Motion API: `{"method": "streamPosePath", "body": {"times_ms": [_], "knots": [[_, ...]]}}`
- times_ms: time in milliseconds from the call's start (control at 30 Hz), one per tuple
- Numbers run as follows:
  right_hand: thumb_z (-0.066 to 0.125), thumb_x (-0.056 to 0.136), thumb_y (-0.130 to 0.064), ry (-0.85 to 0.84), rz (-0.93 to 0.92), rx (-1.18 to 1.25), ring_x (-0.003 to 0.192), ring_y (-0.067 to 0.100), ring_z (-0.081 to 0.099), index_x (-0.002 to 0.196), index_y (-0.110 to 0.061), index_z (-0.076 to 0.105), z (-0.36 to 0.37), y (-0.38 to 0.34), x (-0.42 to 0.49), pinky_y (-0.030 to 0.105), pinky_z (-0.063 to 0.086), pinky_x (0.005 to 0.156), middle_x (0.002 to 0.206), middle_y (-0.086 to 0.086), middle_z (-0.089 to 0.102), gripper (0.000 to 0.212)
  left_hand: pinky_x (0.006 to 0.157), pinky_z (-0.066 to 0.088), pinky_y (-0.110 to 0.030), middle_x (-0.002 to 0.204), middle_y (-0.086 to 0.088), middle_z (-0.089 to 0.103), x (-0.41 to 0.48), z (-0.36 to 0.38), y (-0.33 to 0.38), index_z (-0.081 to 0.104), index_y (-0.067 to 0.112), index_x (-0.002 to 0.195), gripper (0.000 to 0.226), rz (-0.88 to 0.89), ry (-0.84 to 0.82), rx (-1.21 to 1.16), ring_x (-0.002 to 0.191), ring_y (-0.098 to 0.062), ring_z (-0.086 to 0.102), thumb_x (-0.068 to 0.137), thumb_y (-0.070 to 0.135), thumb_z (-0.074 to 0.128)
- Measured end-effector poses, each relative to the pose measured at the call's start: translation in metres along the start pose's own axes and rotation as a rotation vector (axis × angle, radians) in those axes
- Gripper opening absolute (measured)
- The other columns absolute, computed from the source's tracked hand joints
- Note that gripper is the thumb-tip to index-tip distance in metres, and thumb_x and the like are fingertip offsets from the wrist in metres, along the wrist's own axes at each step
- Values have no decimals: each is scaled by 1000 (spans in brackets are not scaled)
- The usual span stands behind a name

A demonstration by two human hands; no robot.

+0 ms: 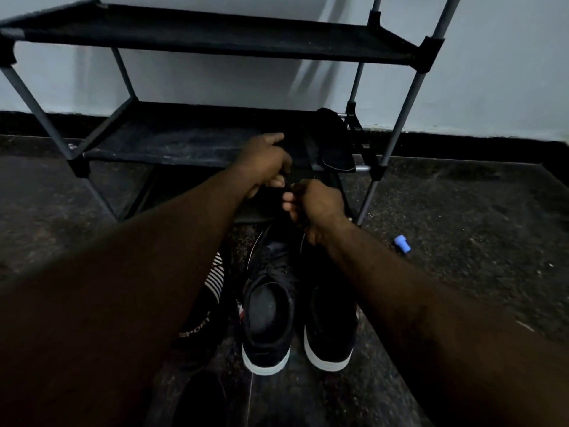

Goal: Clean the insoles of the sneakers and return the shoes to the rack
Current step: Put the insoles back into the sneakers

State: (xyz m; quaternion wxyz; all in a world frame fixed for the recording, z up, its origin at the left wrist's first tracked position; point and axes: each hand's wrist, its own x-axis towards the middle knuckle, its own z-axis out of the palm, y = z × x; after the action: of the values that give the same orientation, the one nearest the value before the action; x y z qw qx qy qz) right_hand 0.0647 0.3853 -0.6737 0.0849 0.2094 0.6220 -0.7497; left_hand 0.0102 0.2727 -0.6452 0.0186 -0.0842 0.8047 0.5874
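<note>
Sneakers, black with white soles: left sneaker point(267, 306) and right sneaker point(329, 331) stand side by side on the floor before the rack point(172, 143), not yet shelved.
Left hand point(264, 163), right hand point(315, 204): fingers curled round a dark piece point(288, 188) held between them; insole or cloth, too dim to tell.
Dark flat item point(334, 140): lies on the lower shelf.
Judgement: cleaning under way; return outstanding.

The rack point(397, 124) has dull grey metal poles and matt black cloth shelves; the sneakers point(268, 306) look like soft matt suede with smooth white rubber soles; the floor point(462, 211) is speckled stone.
</note>
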Motion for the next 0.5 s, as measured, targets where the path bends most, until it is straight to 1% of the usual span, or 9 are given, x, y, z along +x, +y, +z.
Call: {"method": "streamPosePath", "body": {"times_ms": [67,100,167,200,233,300,333,400,500], "knots": [[58,94,-16,-9,-11,0,54,16,60,85,-7,71,-1,0,2,22,43,47,70,7,70,18,45,51,-25,90,-12,71,6,2,8,50,21,150,68,14,27,17,44,-12,55,87,-2,63],[57,94,-18,-12,-23,-16,53,16,59,84,-8,70,0,0,4,23,43,47,68,6,70,19,44,50,-23,95,-11,72,10,2,11,52,21,148,65,26,47,21,46,-11,55,88,-1,63],[58,94,-20,-19,-47,-45,53,16,59,82,-9,70,1,-1,8,24,42,46,66,6,69,21,43,48,-20,111,-11,72,17,3,15,56,21,145,63,54,81,13,59,-10,59,87,-3,64],[58,94,-21,-25,-55,-47,53,16,58,82,-9,70,2,-1,10,25,42,46,65,6,68,21,43,47,-19,115,-9,71,19,4,16,58,21,143,63,67,101,0,66,-10,61,86,-5,63],[59,94,-21,-29,-62,-48,53,17,58,82,-9,70,3,-2,12,26,42,47,65,6,68,21,43,48,-18,113,-5,71,21,3,16,59,21,142,63,80,122,-14,70,-9,63,86,-6,63],[60,94,-22,-35,-77,-56,52,16,57,82,-10,71,6,-4,16,26,42,47,66,6,68,20,45,50,-17,104,3,68,23,2,14,59,22,143,65,108,166,-14,69,-8,64,85,-8,63],[61,94,-21,-33,-81,-56,51,16,57,82,-10,71,7,-5,18,26,42,47,66,6,68,20,47,52,-19,107,5,66,26,2,12,57,22,145,67,120,178,0,70,-8,64,86,-8,64],[61,95,-18,-24,-77,-39,49,15,56,84,-10,71,8,-8,22,25,41,45,67,6,68,17,55,58,-23,120,4,61,33,2,11,50,23,151,71,110,168,46,80,-11,66,88,-5,67],[59,98,-15,-23,-51,-5,50,13,55,87,-10,69,6,-13,29,24,40,44,68,5,67,16,78,64,-38,128,-2,63,39,0,17,52,17,148,64,103,126,203,95,-22,69,89,12,77]]}}
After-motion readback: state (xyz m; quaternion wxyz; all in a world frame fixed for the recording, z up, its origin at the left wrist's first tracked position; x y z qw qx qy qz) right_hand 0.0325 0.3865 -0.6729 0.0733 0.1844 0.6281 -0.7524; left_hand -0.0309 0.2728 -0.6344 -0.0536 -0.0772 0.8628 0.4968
